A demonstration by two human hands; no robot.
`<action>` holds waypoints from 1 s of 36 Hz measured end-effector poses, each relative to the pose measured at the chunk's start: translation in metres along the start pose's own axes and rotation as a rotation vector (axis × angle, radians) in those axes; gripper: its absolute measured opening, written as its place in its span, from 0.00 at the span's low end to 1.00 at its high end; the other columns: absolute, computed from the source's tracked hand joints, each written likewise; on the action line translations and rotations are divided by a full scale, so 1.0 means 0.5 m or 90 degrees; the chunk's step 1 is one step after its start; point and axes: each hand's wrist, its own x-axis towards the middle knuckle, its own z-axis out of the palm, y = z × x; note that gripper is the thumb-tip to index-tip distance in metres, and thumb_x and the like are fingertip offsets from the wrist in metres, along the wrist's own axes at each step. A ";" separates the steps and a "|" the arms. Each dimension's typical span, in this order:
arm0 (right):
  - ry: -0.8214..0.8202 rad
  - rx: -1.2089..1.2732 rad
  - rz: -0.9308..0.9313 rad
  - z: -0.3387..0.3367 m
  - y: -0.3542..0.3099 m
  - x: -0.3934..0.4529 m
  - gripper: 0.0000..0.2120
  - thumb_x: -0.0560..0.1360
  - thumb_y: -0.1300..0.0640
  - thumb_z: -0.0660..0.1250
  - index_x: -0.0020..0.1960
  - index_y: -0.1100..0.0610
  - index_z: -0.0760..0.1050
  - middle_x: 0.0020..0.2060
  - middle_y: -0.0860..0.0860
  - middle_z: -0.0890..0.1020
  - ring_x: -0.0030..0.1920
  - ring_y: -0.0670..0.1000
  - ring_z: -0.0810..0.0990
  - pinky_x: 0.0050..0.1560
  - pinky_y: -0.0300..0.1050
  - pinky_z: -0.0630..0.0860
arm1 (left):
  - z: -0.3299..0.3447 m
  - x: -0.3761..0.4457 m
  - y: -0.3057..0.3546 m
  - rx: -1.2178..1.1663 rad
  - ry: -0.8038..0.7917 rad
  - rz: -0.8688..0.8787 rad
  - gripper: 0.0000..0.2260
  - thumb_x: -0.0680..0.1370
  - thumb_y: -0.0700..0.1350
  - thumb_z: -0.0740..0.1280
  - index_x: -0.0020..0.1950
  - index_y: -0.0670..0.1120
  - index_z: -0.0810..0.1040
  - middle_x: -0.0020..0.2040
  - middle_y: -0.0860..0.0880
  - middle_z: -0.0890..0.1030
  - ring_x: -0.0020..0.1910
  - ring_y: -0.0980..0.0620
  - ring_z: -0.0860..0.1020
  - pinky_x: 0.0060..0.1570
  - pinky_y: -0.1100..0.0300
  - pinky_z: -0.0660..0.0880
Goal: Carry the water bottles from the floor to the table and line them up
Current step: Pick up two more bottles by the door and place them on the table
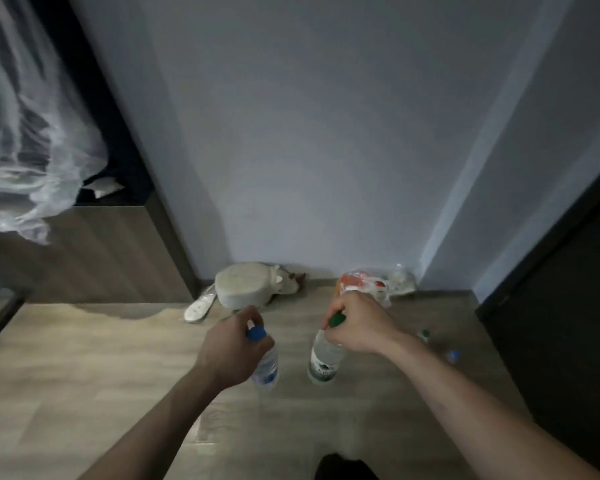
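Blue-capped bottle point(266, 362) hangs from the left hand point(231, 351), whose fingers pinch it at the neck just under the cap. Just to its right, the right hand point(357, 327) closes around the top of a green-capped bottle point(324, 358). Whether either base touches the wooden floor point(84, 358) cannot be told. Two more bottles point(451, 355) stand further right, near a dark door point(568, 323). Far back by the wall lie a plush toy point(246, 287) and a plastic bag point(371, 284).

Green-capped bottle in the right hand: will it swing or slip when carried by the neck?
The green-capped bottle looks nearly full, so probably heavy for its size. The right hand grips only near the cap, so it may swing. Smooth plastic could slip.
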 end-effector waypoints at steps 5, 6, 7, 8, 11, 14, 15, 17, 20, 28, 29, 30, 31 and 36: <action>-0.054 -0.027 -0.072 0.056 -0.147 0.111 0.08 0.64 0.55 0.73 0.34 0.41 0.81 0.34 0.34 0.80 0.38 0.35 0.77 0.31 0.27 0.65 | -0.084 0.036 -0.131 -0.034 0.047 -0.069 0.07 0.70 0.54 0.70 0.44 0.56 0.73 0.32 0.52 0.80 0.31 0.57 0.77 0.29 0.61 0.69; -0.064 -0.030 -0.090 0.070 -0.174 0.136 0.07 0.64 0.54 0.73 0.35 0.41 0.82 0.36 0.34 0.80 0.39 0.35 0.77 0.32 0.27 0.65 | -0.099 0.045 -0.158 -0.041 0.055 -0.082 0.08 0.70 0.55 0.70 0.43 0.57 0.73 0.32 0.52 0.80 0.31 0.57 0.77 0.29 0.61 0.70; -0.076 -0.034 -0.107 0.087 -0.201 0.162 0.07 0.65 0.54 0.73 0.36 0.42 0.83 0.38 0.35 0.81 0.41 0.37 0.78 0.33 0.28 0.67 | -0.115 0.055 -0.185 -0.043 0.060 -0.093 0.08 0.70 0.55 0.70 0.43 0.57 0.73 0.32 0.52 0.80 0.31 0.57 0.77 0.29 0.61 0.70; -0.086 -0.040 -0.123 0.104 -0.229 0.187 0.06 0.65 0.53 0.73 0.38 0.42 0.83 0.40 0.36 0.81 0.42 0.38 0.78 0.34 0.30 0.68 | -0.132 0.064 -0.212 -0.044 0.066 -0.104 0.08 0.70 0.56 0.69 0.43 0.57 0.72 0.32 0.52 0.80 0.31 0.56 0.77 0.29 0.61 0.69; -0.103 -0.057 -0.170 0.151 -0.316 0.264 0.05 0.65 0.53 0.73 0.38 0.42 0.83 0.41 0.38 0.81 0.41 0.39 0.78 0.33 0.30 0.66 | -0.187 0.091 -0.286 -0.045 0.090 -0.148 0.08 0.70 0.55 0.70 0.43 0.57 0.72 0.32 0.52 0.79 0.31 0.56 0.76 0.28 0.62 0.66; -0.131 -0.057 -0.213 0.193 -0.409 0.337 0.06 0.64 0.53 0.72 0.36 0.41 0.82 0.34 0.35 0.77 0.38 0.38 0.76 0.32 0.26 0.62 | -0.248 0.112 -0.358 -0.044 0.105 -0.198 0.09 0.71 0.55 0.70 0.44 0.57 0.72 0.33 0.53 0.79 0.31 0.55 0.77 0.29 0.61 0.72; -0.143 -0.054 -0.232 0.209 -0.439 0.362 0.07 0.63 0.53 0.71 0.36 0.40 0.82 0.34 0.35 0.77 0.38 0.37 0.75 0.32 0.25 0.61 | -0.268 0.118 -0.383 -0.049 0.118 -0.210 0.09 0.71 0.55 0.70 0.45 0.58 0.72 0.33 0.53 0.80 0.31 0.55 0.78 0.29 0.60 0.74; -0.162 -0.056 -0.276 0.239 -0.503 0.413 0.08 0.63 0.53 0.70 0.39 0.41 0.83 0.33 0.35 0.77 0.38 0.38 0.75 0.31 0.25 0.63 | -0.309 0.126 -0.434 -0.043 0.147 -0.233 0.08 0.71 0.57 0.69 0.45 0.59 0.72 0.33 0.54 0.80 0.30 0.56 0.78 0.27 0.62 0.74; -0.190 -0.097 -0.344 0.290 -0.610 0.473 0.08 0.63 0.52 0.70 0.41 0.43 0.85 0.37 0.37 0.80 0.41 0.39 0.76 0.34 0.24 0.65 | -0.372 0.122 -0.511 -0.083 0.193 -0.262 0.07 0.73 0.56 0.70 0.45 0.59 0.73 0.33 0.53 0.80 0.29 0.56 0.78 0.26 0.63 0.74; -0.277 -0.122 -0.459 0.440 -0.894 0.574 0.04 0.65 0.53 0.73 0.37 0.43 0.82 0.38 0.36 0.75 0.41 0.35 0.74 0.34 0.27 0.64 | -0.519 0.090 -0.742 -0.122 0.323 -0.351 0.07 0.72 0.56 0.70 0.44 0.58 0.73 0.33 0.55 0.80 0.34 0.58 0.79 0.28 0.64 0.76; -0.281 -0.122 -0.467 0.461 -0.928 0.583 0.04 0.65 0.53 0.73 0.38 0.44 0.83 0.38 0.36 0.75 0.41 0.34 0.73 0.33 0.26 0.63 | -0.537 0.087 -0.772 -0.108 0.328 -0.358 0.07 0.72 0.57 0.69 0.44 0.58 0.73 0.33 0.55 0.80 0.35 0.60 0.79 0.25 0.67 0.72; -0.285 -0.120 -0.473 0.482 -0.962 0.592 0.05 0.65 0.54 0.73 0.38 0.44 0.84 0.38 0.37 0.76 0.41 0.35 0.74 0.33 0.26 0.64 | -0.556 0.085 -0.800 -0.100 0.325 -0.367 0.07 0.72 0.57 0.69 0.44 0.58 0.72 0.33 0.54 0.79 0.35 0.61 0.78 0.24 0.69 0.70; -0.285 -0.121 -0.480 0.503 -0.996 0.599 0.05 0.64 0.54 0.72 0.38 0.45 0.84 0.38 0.37 0.76 0.41 0.36 0.75 0.34 0.27 0.64 | -0.575 0.082 -0.828 -0.096 0.317 -0.377 0.07 0.72 0.57 0.69 0.44 0.58 0.72 0.33 0.53 0.79 0.34 0.60 0.79 0.24 0.69 0.69; -0.280 -0.154 -0.517 0.607 -1.154 0.616 0.06 0.64 0.53 0.71 0.40 0.44 0.84 0.40 0.40 0.79 0.45 0.42 0.77 0.35 0.29 0.67 | -0.677 0.057 -0.968 -0.063 0.311 -0.402 0.07 0.71 0.56 0.69 0.43 0.56 0.72 0.33 0.52 0.79 0.31 0.55 0.77 0.32 0.57 0.76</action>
